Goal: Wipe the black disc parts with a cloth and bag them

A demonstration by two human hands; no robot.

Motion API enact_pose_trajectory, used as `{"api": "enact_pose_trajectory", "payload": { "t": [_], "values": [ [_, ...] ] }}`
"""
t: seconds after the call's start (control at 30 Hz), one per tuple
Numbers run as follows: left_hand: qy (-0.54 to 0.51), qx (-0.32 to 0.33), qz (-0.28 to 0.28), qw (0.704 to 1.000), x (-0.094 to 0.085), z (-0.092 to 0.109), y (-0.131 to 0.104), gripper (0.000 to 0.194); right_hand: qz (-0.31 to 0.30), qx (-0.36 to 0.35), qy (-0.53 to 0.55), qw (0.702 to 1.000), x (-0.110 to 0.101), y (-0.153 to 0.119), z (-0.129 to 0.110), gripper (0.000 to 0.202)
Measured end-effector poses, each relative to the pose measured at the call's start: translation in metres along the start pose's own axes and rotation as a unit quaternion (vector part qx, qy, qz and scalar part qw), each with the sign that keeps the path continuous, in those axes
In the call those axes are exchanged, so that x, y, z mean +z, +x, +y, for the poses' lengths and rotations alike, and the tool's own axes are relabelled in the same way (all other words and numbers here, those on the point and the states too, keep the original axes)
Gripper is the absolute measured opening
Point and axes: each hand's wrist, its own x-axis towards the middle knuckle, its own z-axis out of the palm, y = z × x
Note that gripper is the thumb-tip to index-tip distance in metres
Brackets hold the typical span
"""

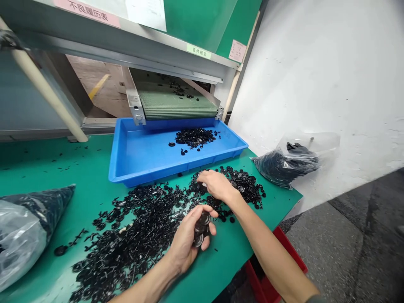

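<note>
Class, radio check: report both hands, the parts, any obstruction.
Left hand: cupping round black discs. Right hand: fingers in loose black plastic parts on green table. Blue plastic tray beyond; nothing visibly blocking either hand.

Several shiny, round black discs (200, 229) are resting together inside the cupped left hand (186, 237). Many small black parts (151, 223), round or thin, are lying in loose heaps on the green table (221, 261).

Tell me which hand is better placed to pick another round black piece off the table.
Probably the right hand: its fingers are down at the pile, while the left hand is cupped around round black pieces.
</note>
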Motion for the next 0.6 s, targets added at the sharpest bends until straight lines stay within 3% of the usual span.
{"api": "enact_pose_trajectory", "payload": {
  "t": [0.2,0.3,0.4,0.5,0.6],
  "values": [
    [-0.014,-0.009,-0.025,1.000,-0.004,-0.001,0.001,0.030,0.085,0.051,0.133,0.986,0.005,-0.020,0.012,0.038],
    [0.013,-0.010,-0.001,1.000,-0.001,-0.001,0.001,0.030,0.090,0.087,0.208,0.970,0.011,-0.042,0.009,0.034],
    [0.056,0.007,0.026,0.998,0.004,-0.003,0.001,0.032,0.076,0.130,0.344,0.927,0.017,-0.070,-0.006,0.031],
    [0.098,0.013,0.014,0.995,0.007,-0.005,0.000,0.033,0.057,0.147,0.451,0.878,0.019,-0.096,-0.023,0.028],
    [0.124,0.014,0.017,0.992,0.006,-0.007,-0.001,0.030,0.073,0.116,0.385,0.913,0.015,-0.111,-0.033,0.031]
  ]
}}
